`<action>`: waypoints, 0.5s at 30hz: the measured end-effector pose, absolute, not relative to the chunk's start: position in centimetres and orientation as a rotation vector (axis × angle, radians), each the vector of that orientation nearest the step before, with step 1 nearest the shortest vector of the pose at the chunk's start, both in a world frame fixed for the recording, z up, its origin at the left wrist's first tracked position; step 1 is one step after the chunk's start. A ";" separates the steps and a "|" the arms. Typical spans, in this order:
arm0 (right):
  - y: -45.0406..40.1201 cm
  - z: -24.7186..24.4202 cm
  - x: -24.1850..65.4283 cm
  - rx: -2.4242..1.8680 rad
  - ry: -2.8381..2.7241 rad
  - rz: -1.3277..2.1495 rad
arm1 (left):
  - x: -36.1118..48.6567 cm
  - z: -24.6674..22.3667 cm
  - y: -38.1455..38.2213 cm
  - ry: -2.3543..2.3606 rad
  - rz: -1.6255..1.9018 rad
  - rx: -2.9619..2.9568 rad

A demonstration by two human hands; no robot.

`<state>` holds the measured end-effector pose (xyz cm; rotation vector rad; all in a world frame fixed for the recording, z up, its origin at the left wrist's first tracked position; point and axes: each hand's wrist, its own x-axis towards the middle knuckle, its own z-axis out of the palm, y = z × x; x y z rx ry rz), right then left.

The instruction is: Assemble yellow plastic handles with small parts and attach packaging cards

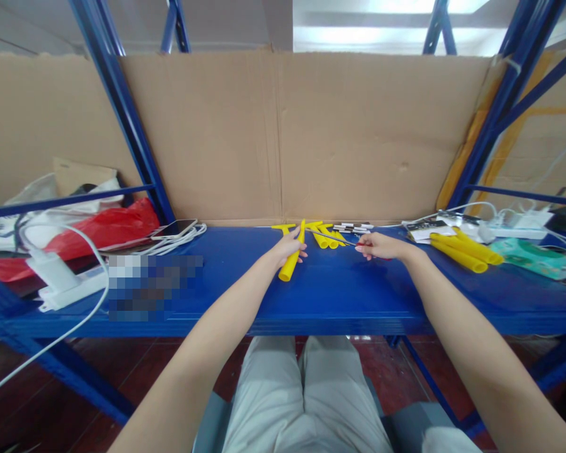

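My left hand (288, 250) is closed round a yellow tapered tube (290, 267), its wide open end tilted down towards me. In my right hand (373, 246) is a screwdriver (332, 236) with a long thin metal shaft and a dark red handle mostly hidden by the fingers. The shaft points left, its end at the upper part of the held tube; whether it touches I cannot tell. Several more yellow tubes (327, 237) with flat crosspieces lie just behind, between the hands. Another yellow crosspiece (282, 226) shows behind my left hand.
Small black-and-white pieces (353, 228) lie by the cardboard back panel (283, 138). On the right are loose yellow tubes (462, 251), a green packet (538, 257) and cables. A white power strip (70, 283), a red bag (104, 233) and a phone (174, 229) occupy the left. Blue posts flank the bench.
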<state>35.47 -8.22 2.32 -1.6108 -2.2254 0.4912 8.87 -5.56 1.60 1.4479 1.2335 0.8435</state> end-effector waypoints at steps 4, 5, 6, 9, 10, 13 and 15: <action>-8.2 2.4 35.5 -1.604 -2.228 0.510 | 8.9 1.7 -5.6 1.226 0.859 1.426; -8.2 2.4 35.6 -1.608 -2.231 0.513 | 8.9 1.7 -5.6 1.226 0.862 1.421; -8.2 2.3 35.6 -1.615 -2.233 0.513 | 8.9 1.7 -5.6 1.229 0.866 1.416; -8.1 2.2 35.9 -1.641 -2.245 0.509 | 8.9 1.8 -5.6 1.239 0.882 1.405; -8.0 2.2 36.0 -1.653 -2.251 0.501 | 8.9 1.8 -5.7 1.242 0.887 1.403; -7.8 2.1 36.4 -1.673 -2.278 0.401 | 8.9 1.9 -5.8 1.240 0.901 1.404; -7.6 2.1 36.5 -1.674 -2.300 0.321 | 8.9 1.9 -6.0 1.238 0.909 1.408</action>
